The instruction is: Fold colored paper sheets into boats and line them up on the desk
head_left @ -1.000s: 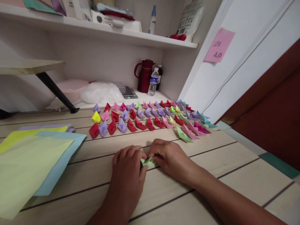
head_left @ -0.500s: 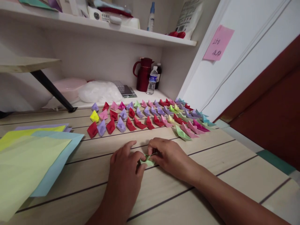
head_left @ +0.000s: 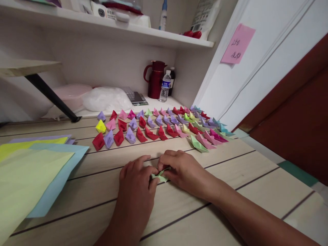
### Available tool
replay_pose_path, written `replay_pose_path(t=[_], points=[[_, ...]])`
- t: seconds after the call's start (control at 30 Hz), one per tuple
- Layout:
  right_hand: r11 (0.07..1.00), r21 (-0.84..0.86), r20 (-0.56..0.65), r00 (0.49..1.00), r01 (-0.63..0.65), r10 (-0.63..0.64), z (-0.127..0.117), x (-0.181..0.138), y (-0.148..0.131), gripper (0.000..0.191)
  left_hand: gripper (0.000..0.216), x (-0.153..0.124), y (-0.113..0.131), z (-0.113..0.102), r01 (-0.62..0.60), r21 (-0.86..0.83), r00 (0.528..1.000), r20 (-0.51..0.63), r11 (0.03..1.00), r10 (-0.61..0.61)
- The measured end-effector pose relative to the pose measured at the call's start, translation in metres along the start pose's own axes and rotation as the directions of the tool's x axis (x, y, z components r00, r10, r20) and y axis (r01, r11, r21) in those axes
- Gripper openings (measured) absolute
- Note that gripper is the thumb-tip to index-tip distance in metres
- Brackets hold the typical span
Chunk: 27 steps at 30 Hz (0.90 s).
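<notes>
A small, partly folded piece of light green paper point(head_left: 159, 176) lies on the pale wooden floor point(head_left: 230, 177). My left hand point(head_left: 137, 181) pinches its left side with thumb and fingers closed. From the right, my right hand point(head_left: 181, 169) grips the paper too, fingers curled over it. Most of the paper is hidden between the two hands. Beyond the hands stand rows of folded paper boats point(head_left: 159, 128) in red, purple, pink, green, yellow and blue.
A stack of coloured paper sheets point(head_left: 33, 171) lies at the left. At the back, a low shelf holds a dark red jug point(head_left: 156, 79), a water bottle point(head_left: 164, 86) and a white bag point(head_left: 107, 99). A pink note point(head_left: 237, 43) sticks on the white door at right.
The view has tilted slightly. My left index finger has lifted and stretched forward, and both hands have shifted a little on the green paper while keeping hold of it.
</notes>
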State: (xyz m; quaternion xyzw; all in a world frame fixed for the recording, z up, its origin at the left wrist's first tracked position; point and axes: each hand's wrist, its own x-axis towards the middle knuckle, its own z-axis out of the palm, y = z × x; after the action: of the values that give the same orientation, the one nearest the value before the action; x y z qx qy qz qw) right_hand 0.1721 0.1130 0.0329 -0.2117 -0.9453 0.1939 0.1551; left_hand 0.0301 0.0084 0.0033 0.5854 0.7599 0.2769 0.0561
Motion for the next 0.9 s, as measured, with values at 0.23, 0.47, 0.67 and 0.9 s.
replay_pose_path(t=[0.23,0.47,0.67,0.9], points=[[0.997,0.025,0.003,0.998,0.067,-0.067,0.002,0.0,0.001,0.024,0.018,0.0,-0.002,-0.001,-0.007,-0.023,1.0,-0.003,1.0,0.007],[0.998,-0.008,-0.017,0.997,-0.07,0.07,0.003,0.001,0.002,0.021,0.019,0.003,-0.01,-0.001,-0.06,-0.066,0.997,0.044,0.996,0.063],[0.984,0.141,-0.048,0.992,-0.11,0.118,0.005,0.001,0.007,0.022,0.015,0.003,-0.011,0.0,-0.044,-0.073,0.998,0.033,0.996,0.046],[0.97,0.237,-0.099,0.991,-0.063,0.089,0.006,0.001,0.007,0.021,0.015,0.006,-0.005,-0.005,0.009,-0.209,1.0,0.01,0.978,-0.007]])
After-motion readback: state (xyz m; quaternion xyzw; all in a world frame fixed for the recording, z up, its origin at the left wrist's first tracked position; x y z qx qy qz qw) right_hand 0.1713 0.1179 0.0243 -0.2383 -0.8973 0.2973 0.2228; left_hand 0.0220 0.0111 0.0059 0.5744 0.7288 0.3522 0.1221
